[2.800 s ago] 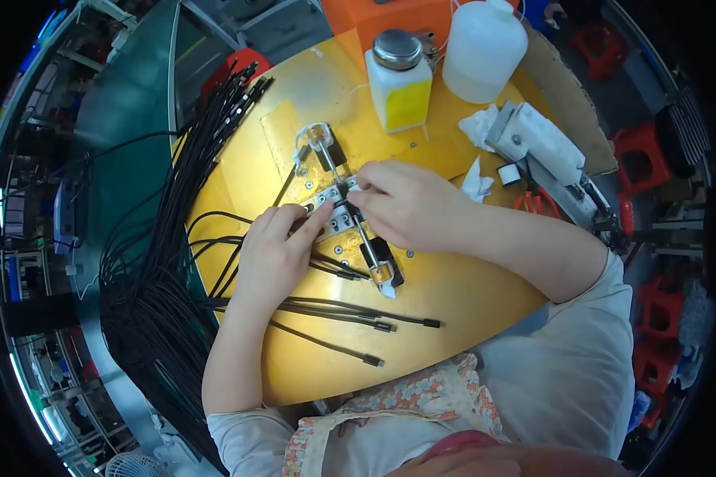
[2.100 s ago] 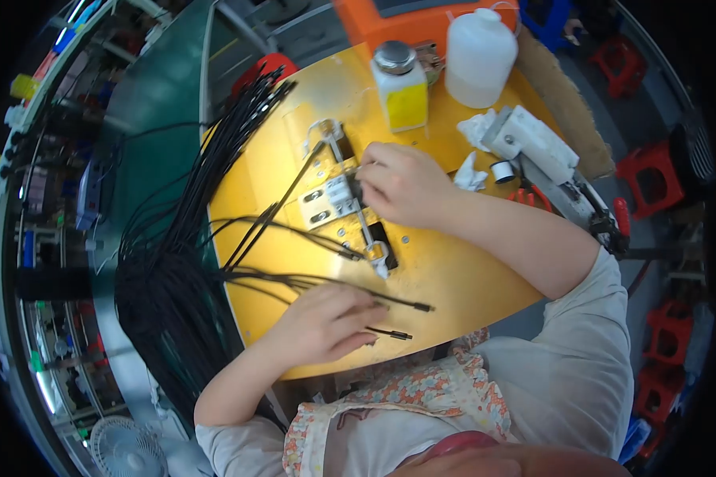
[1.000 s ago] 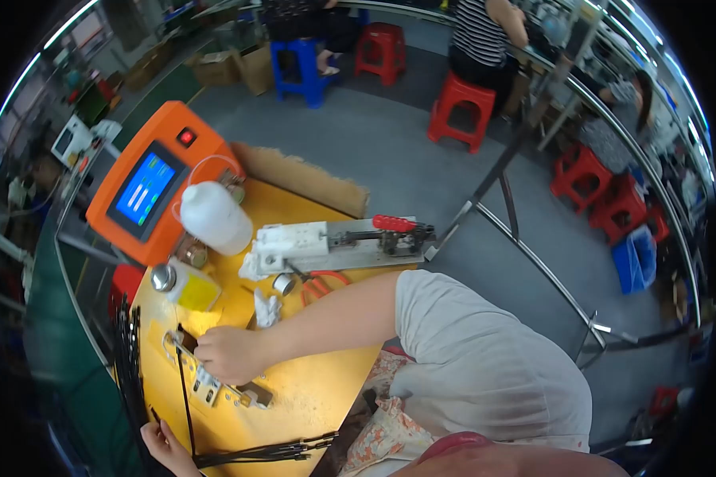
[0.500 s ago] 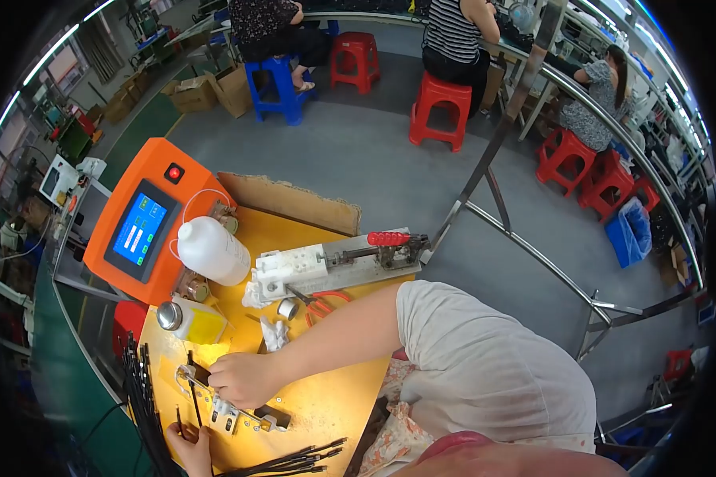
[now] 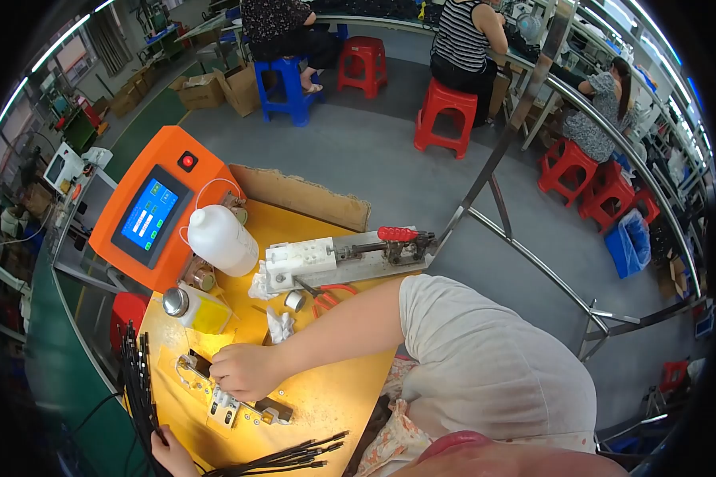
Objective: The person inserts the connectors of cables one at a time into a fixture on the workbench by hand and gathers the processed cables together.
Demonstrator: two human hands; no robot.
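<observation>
My right hand (image 5: 248, 372) is closed over a small metal fixture (image 5: 224, 408) on the yellow work board. Its fingers are curled down, and what they grip is hidden beneath them. Low at the left, my left hand (image 5: 172, 455) is closed around part of a bundle of black cables (image 5: 138, 381) that hangs along the board's left edge. A second group of black cables (image 5: 294, 457) with metal-tipped ends lies at the near edge of the board, between my left hand and my body.
An orange machine (image 5: 107, 238) with a lit screen stands at the back left, beside a white bottle (image 5: 224, 241) and a metal-capped bottle (image 5: 203, 312). Behind the right forearm lie orange-handled pliers (image 5: 326, 298) and a red-handled toggle clamp (image 5: 396, 234). Co-workers sit on stools beyond.
My left hand has moved left, from beside the fixture to the cable bundle. The cable that ran down from the fixture no longer shows there. My right hand stays over the fixture.
</observation>
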